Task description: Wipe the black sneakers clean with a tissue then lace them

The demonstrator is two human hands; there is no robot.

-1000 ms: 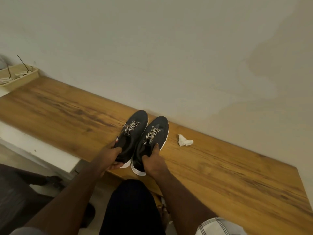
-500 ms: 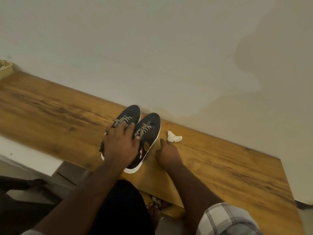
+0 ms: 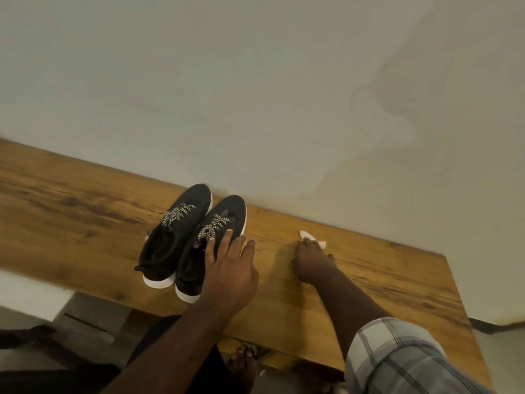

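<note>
While I watch from the head camera, nearest to me a plaid grey-and-white sleeve [image 3: 397,356] covers the right upper arm, and bare toes [image 3: 241,362] show below the near edge of the long wood-grain table [image 3: 85,223].

Further out, my left hand [image 3: 227,268] lies on the right-hand black knit sneaker with a white sole [image 3: 213,245]. Its fingers are spread and fairly straight, resting on the shoe's top and outer side, with the fingertips near the speckled black-and-white laces [image 3: 211,227]. I see no curl around anything.

Touching that shoe on the side away from the right hand stands the second black knit sneaker with a white sole [image 3: 176,234], also laced, with its toe pointing toward the wall.

Well to the other side of the left hand, my right hand [image 3: 311,261] reaches across the table. Its fingertips are on a small crumpled white tissue [image 3: 312,237]. I cannot tell whether they pinch it or only touch it.

Beyond everything rises a plain off-white wall [image 3: 255,95].
</note>
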